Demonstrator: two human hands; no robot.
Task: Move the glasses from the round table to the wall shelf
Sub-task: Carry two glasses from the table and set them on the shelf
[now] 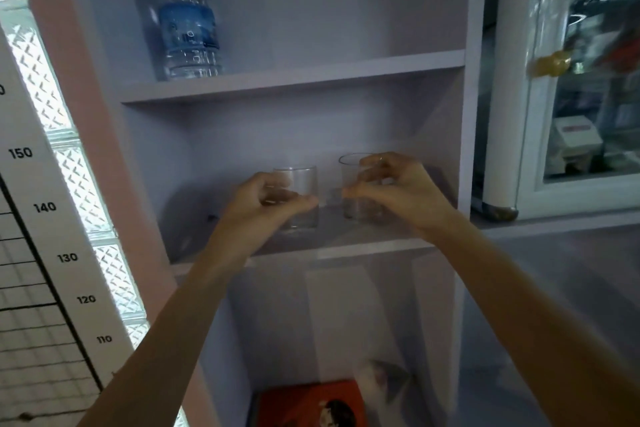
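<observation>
Two clear tumblers are at the middle board of the pale lilac wall shelf (363,248). My left hand (266,198) wraps around the left glass (303,184), whose base rests on the board. My right hand (394,184) grips the right glass (349,170) from the side, thumb in front and fingers behind; I cannot tell whether its base touches the board. The glasses stand upright, a small gap apart. The round table is out of view.
A water bottle (187,31) stands on the board above. An orange box (311,406) lies in the compartment below. A glass-door fridge (571,80) is to the right, and a height chart (45,236) with glass blocks to the left.
</observation>
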